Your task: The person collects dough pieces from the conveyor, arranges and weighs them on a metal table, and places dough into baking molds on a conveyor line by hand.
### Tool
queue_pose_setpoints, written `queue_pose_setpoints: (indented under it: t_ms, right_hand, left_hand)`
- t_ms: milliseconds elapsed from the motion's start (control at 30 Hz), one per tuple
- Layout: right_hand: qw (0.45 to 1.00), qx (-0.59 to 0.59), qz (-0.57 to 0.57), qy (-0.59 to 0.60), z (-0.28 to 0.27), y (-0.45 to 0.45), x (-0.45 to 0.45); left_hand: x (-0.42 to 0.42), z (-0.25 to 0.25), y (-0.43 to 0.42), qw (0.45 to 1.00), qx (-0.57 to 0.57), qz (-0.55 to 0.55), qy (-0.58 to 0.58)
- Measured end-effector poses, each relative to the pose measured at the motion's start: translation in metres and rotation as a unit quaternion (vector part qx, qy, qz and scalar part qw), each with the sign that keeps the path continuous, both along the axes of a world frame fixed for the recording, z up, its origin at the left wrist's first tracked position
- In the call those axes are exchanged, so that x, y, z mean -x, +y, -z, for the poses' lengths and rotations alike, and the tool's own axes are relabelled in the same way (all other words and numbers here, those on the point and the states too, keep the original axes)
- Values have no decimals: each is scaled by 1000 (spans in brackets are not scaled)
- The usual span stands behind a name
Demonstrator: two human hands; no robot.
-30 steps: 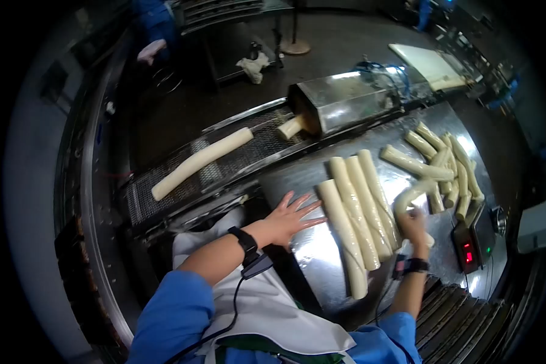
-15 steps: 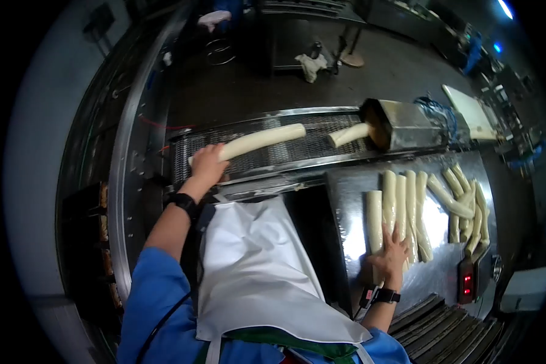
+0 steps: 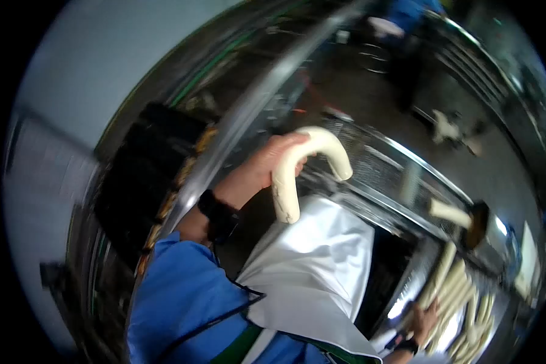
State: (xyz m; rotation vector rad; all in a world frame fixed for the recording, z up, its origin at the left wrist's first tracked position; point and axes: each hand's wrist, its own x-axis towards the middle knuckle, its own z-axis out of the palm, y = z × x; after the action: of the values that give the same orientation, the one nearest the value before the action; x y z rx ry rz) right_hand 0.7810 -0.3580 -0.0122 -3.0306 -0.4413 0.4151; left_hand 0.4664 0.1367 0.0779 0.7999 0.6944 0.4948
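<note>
My left hand is closed around the middle of a long pale dough roll. The roll is off the conveyor and droops in an arch, both ends hanging down in front of my apron. My right hand lies with fingers apart on a row of dough rolls on the metal table. Beyond that row, more rolls lie in a loose heap.
A mesh conveyor runs across in front of me. Another dough piece sticks out of a metal outlet at its right end. To the left are a metal rail and a dark rack. A person in blue is at the far back.
My left hand has lifted the dough roll off the conveyor, and it now bends over the hand. The view has swung left and tilted. My right hand stays on the rolls.
</note>
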Motion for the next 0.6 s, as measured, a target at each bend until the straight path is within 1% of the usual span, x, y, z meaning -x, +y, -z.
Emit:
queue_pose_setpoints:
  t_ms: [33,67,100,133,167,200,233,267,300,333,367,400,433,467,500,567,600]
  right_hand:
    - [999,-23,1,22,27,-26,-26]
    - [1000,-20,-16,11,19,-27,-21]
    - [997,-57,-38,-34,49,-51,-39]
    - [978,168,90,89,-24,12,-3]
    - [989,136,-20,-53,11,-20,-14]
    - [989,136,-40,-51,23,-34,-19]
    - [995,98,-3,-12,36,-46,-26]
    - [997,63,37,27,42,-49,-30]
    - [994,31,79,69,43,-48,-35]
    - [990,-6,102,95,42,-45,-33]
    - [991,81,82,66,45,-47,-35]
    - [991,99,69,58,51,-45,-37]
    - [992,102,57,55,51,-36,-36]
    - [993,95,50,55,52,-25,-33]
    - [993,87,44,60,55,-16,-32]
    - [995,69,30,72,57,0,-31]
    - [995,63,18,74,58,7,-33]
  left_hand:
    - [31,-18,-1,998,5,-47,-32]
    - [67,-37,-7,983,-58,-171,15]
    - [104,-44,-13,963,-166,-213,3]
    - [136,-62,-26,928,-200,-306,72]
    - [169,-64,-38,878,-244,-389,132]
    - [200,-71,-54,828,-260,-446,221]
    - [228,-69,-67,764,-276,-506,291]
    - [267,-54,-75,716,-284,-536,346]
    - [295,-52,-85,668,-274,-563,402]
    - [327,-40,-92,597,-282,-577,481]
    - [375,-18,-97,531,-297,-530,591]
    - [420,4,-106,487,-237,-487,685]
    - [454,28,-117,478,-219,-457,718]
    - [475,44,-123,438,-161,-423,777]
    - [524,73,-135,437,-145,-381,801]
    - [581,98,-149,500,-91,-266,819]
    - [585,98,-159,545,-96,-294,779]
